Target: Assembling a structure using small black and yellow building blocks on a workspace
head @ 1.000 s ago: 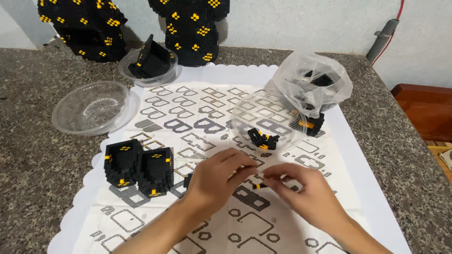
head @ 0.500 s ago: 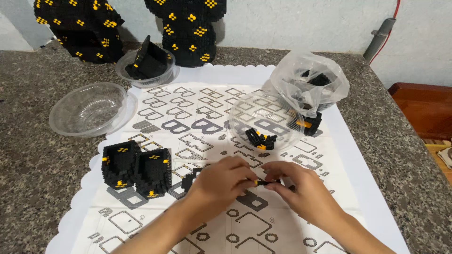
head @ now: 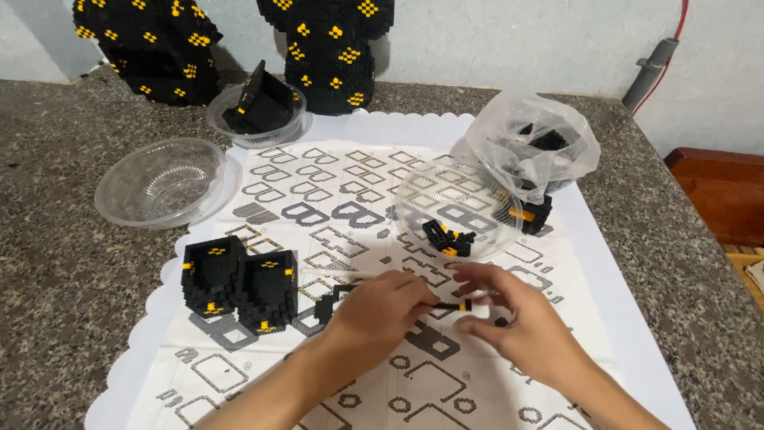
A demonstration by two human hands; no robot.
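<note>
Both hands met low on the printed sheet [head: 358, 191]: the left hand [head: 378, 306] and the right hand [head: 517, 322] each pinched one end of a thin strip of black bricks with a yellow tip [head: 452, 306], held just above the paper. A small black piece [head: 333, 301] sat beside the left hand. Judging by what stood around, much was already built: two finished black-and-yellow blocks [head: 239, 283] to the left, and two tall studded figures [head: 239, 44] at the back wall. Loose bricks remained in a clear bowl [head: 458, 209] and a plastic bag [head: 535, 150] (so work appeared unfinished). Another bowl [head: 163, 181] lay empty on the granite desk [head: 56, 263]. Open paper stretched toward the near edge; the desk's right edge dropped off near a wooden surface [head: 720, 191].
</note>
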